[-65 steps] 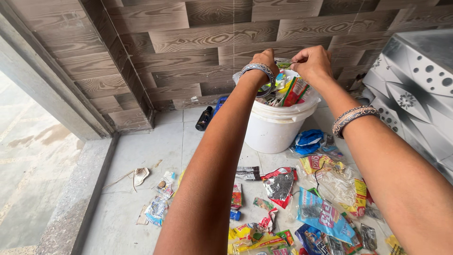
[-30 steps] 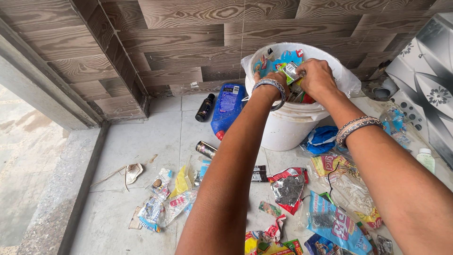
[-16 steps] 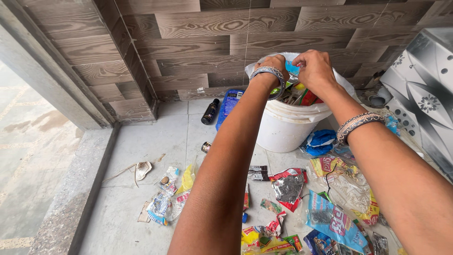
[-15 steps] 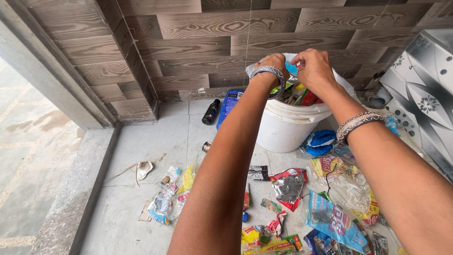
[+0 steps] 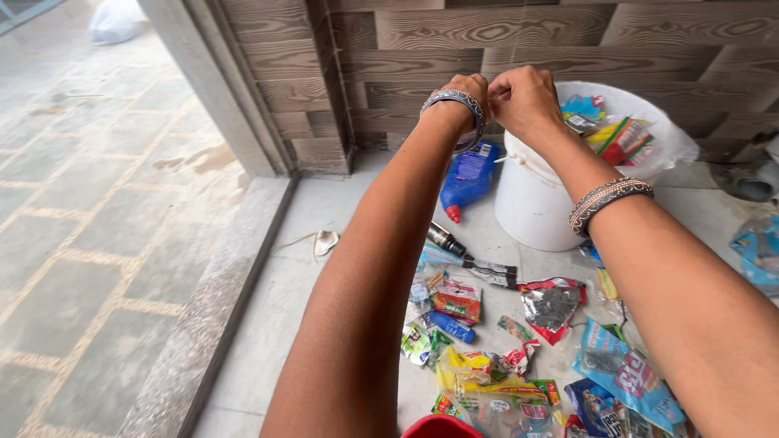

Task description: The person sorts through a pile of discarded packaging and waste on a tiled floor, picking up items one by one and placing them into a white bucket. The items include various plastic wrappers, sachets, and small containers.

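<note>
Soft, even daylight, sharp throughout
Light enters from the open paving on the left; shadows faint, slight wide-angle stretch at edges.

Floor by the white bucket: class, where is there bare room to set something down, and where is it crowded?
Bare tile lies between the stone threshold and the wrapper litter, with only a small scrap near the wall. It is crowded from the blue bottle and white bucket down across the scattered wrappers. Both the left hand and right hand are at the bucket's rim.
</note>
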